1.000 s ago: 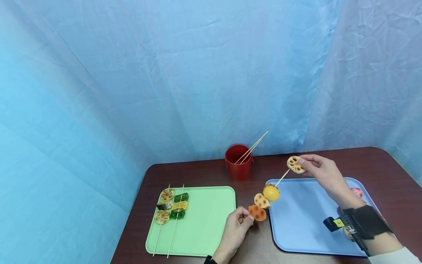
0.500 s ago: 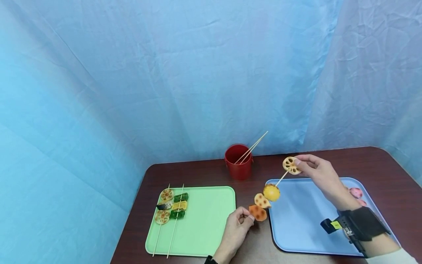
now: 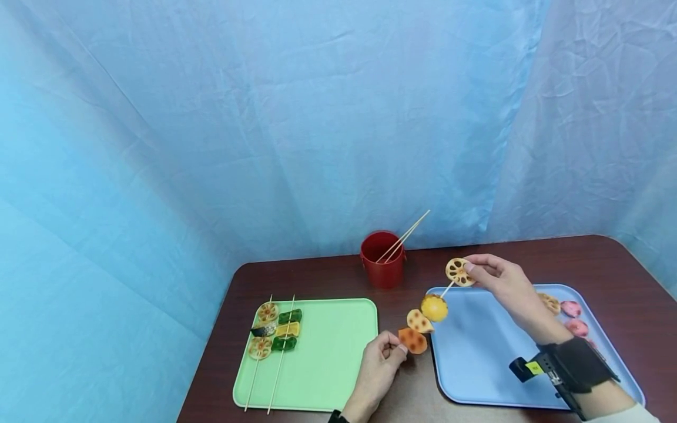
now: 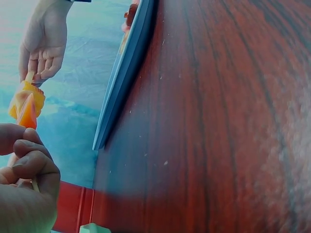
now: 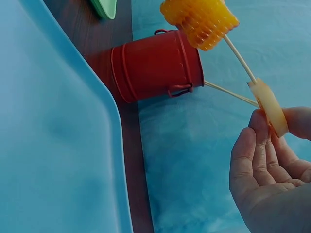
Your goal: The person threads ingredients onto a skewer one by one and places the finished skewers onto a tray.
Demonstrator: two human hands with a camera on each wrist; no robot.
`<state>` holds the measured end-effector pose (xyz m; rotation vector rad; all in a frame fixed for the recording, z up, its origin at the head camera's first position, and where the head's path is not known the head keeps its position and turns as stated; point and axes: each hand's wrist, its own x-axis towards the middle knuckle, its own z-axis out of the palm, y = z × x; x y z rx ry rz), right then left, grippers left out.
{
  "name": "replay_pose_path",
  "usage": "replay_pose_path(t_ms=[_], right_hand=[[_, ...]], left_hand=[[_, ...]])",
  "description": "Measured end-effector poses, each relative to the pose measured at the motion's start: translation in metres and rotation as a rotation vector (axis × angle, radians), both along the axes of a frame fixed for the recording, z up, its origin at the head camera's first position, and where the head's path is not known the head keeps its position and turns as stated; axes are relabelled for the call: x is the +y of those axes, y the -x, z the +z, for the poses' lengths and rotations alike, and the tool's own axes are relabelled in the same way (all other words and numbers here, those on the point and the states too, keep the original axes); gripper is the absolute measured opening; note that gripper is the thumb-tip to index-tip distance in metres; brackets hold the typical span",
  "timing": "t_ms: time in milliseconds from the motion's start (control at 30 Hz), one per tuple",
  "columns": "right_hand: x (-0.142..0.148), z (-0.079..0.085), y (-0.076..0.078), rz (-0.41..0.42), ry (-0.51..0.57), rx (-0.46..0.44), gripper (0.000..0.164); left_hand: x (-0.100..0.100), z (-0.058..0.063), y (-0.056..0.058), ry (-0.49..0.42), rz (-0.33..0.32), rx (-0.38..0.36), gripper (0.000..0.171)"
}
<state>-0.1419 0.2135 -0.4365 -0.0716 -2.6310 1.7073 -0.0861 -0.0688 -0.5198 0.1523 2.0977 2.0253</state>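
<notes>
My left hand grips the lower end of a bamboo skewer, its fingertips at an orange carrot-like slice. Above that slice sit a pale yellow slice with brown spots and a yellow corn piece. Between thumb and fingers, my right hand pinches a lotus root slice at the skewer's upper part. In the right wrist view the skewer runs from the corn to the lotus root slice, with bare stick between them.
Two finished-looking skewers lie on the left of a green tray. A red bucket with thin sticks stands behind. The blue tray under my right arm bears another lotus slice and pink pieces.
My right hand has moved left and slightly down with the lotus root slice, nearer to the corn along the skewer. The left hand has stayed almost still.
</notes>
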Motion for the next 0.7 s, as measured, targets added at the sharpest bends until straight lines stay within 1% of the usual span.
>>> replay_pose_path(t_ms=[300, 467, 700], right_hand=[[-0.004, -0.005, -0.002, -0.019, 0.054, -0.033, 0.061], [-0.007, -0.008, -0.004, 0.006, 0.084, -0.046, 0.057], [-0.019, -0.016, -0.008, 0.032, 0.109, -0.037, 0.049]], left_hand=[[0.000, 0.000, -0.001, -0.004, 0.006, 0.002, 0.007], [0.001, 0.002, -0.001, -0.009, -0.001, -0.009, 0.006], [0.001, 0.000, -0.001, -0.025, -0.009, -0.004, 0.004]])
